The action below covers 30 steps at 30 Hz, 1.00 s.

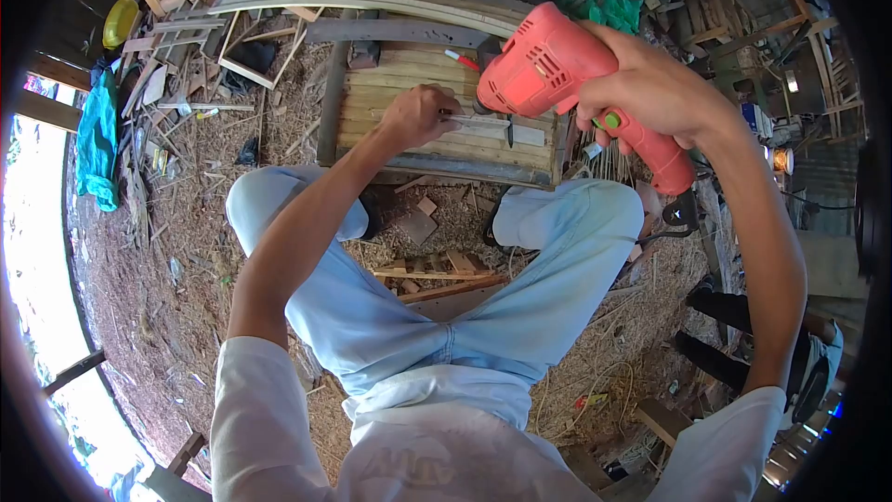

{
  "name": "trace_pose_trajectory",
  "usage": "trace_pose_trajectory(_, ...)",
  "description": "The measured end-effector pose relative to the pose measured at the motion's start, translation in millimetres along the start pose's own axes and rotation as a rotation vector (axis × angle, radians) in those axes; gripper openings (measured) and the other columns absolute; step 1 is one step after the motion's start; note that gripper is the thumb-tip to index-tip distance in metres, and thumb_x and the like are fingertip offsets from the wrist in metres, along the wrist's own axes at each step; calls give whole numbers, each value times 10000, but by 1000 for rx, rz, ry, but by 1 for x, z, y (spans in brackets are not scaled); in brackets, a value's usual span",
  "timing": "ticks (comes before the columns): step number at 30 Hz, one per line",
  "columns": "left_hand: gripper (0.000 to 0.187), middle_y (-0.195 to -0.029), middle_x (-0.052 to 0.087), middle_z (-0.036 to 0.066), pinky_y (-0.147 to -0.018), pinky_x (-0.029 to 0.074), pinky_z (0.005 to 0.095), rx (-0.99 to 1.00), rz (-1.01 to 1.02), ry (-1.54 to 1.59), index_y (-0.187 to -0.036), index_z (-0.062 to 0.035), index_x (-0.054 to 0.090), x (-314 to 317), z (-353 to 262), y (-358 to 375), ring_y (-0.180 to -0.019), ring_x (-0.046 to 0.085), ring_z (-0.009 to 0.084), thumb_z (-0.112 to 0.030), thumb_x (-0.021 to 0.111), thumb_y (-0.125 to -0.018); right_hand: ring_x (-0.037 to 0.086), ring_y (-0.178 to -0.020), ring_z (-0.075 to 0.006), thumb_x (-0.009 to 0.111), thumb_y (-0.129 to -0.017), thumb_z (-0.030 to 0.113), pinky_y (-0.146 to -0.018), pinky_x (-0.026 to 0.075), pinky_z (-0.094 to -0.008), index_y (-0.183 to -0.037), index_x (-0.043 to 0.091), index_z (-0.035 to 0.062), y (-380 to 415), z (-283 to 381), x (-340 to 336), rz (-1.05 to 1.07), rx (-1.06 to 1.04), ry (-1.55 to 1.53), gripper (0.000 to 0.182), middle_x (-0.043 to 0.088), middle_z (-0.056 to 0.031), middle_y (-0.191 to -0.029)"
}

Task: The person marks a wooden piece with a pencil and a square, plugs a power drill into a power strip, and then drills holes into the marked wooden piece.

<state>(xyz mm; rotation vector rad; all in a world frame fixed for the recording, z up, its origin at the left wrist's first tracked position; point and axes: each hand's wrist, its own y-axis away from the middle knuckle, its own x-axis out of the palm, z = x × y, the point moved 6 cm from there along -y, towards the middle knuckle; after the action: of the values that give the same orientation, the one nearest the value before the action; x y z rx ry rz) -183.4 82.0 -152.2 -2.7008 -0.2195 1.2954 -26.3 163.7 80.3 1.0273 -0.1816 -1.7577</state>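
A red power drill (548, 60) lies on its side in the air over the right part of a low slatted wooden bench (390, 93). My right hand (632, 84) is wrapped round its body and handle, near a green button. The drill's chuck end points left and down at a thin pale strip (492, 128) on the bench. My left hand (423, 117) is closed at the left end of this strip, fingers pinched on it. A dark narrow piece crosses the strip. A red and white marker (462, 60) lies on the bench behind the drill tip.
Long wooden strips (372, 2) lie along the bench's far edge. Wood scraps and a small frame (249, 65) are at the left, with a teal bag (98, 144) beyond. Offcuts (446, 279) lie between my legs. Another person's dark-clad legs (715, 335) are at the right.
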Motion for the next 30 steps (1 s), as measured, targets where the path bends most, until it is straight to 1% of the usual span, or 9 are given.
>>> trace_pose_trajectory(2, 203, -894, 685, 62, -739, 532, 421, 5, 0, 3, -935, -115, 734, 0, 1, 0, -871, 662, 303, -236, 739, -772, 616, -633, -136, 600, -781, 92, -464, 505, -287, -1461, 327, 33, -1, -1, -1, 5, -3, -3, 736, 651, -121, -925)
trace_pose_trajectory(4, 205, -900, 686, 61, -740, 530, 422, -16, 21, -9, -934, -113, 733, 1, 1, 0, -874, 661, 302, -238, 739, -772, 615, -632, -137, 599, -782, 94, -464, 503, -288, -1465, 322, 34, -1, 0, -1, 16, 13, 3, 739, 652, -124, -928)
trace_pose_trajectory(7, 203, -895, 682, 63, -740, 530, 422, 28, 0, -13, -933, -114, 731, -1, -1, 0, -870, 659, 302, -237, 739, -771, 612, -629, -139, 597, -786, 100, -465, 502, -290, -1472, 311, 34, -3, -3, -2, 23, 11, 11, 745, 655, -128, -932)
trace_pose_trajectory(12, 203, -880, 677, 66, -734, 529, 421, 12, -6, -2, -930, -115, 731, 0, -1, 0, -865, 658, 304, -241, 736, -771, 609, -625, -140, 596, -790, 103, -463, 499, -291, -1471, 311, 34, -1, -3, -3, 22, 28, -16, 741, 656, -132, -944)
trace_pose_trajectory(18, 208, -871, 679, 67, -731, 530, 419, 6, -2, -6, -924, -114, 732, 0, 1, 0, -851, 663, 305, -253, 733, -770, 603, -605, -138, 590, -783, 94, -457, 495, -289, -1418, 367, 26, -5, 2, 2, 25, -33, 18, 677, 652, -143, -959)
trace_pose_trajectory(20, 208, -866, 679, 66, -731, 531, 418, -7, 4, -12, -922, -117, 733, 1, 0, 1, -847, 665, 304, -257, 734, -769, 596, -586, -134, 584, -767, 82, -454, 499, -292, -1394, 383, 14, -3, 11, 8, 45, -26, 37, 662, 648, -148, -962)
trace_pose_trajectory(22, 224, -895, 685, 70, -752, 533, 421, -96, 24, -47, -935, -131, 742, 3, 2, 0, -862, 664, 301, -276, 743, -765, 594, -577, -135, 581, -760, 76, -451, 501, -294, -1373, 396, 9, -9, 16, 8, 67, -6, 52, 644, 646, -147, -957)
trace_pose_trajectory(26, 243, -929, 688, 70, -781, 535, 418, -95, 0, -69, -961, -146, 749, 3, 3, 1, -884, 663, 297, -289, 749, -764, 589, -559, -139, 576, -747, 71, -440, 503, -294, -1298, 432, -7, -27, 17, 3, 105, 61, 76, 574, 637, -143, -932)
trace_pose_trajectory(30, 254, -944, 686, 65, -802, 534, 414, -98, 10, -45, -980, -151, 751, 7, 9, 1, -902, 661, 295, -295, 746, -771, 584, -553, -141, 576, -747, 73, -435, 501, -292, -1258, 448, -8, -23, 23, 4, 87, 56, 99, 533, 632, -135, -920)
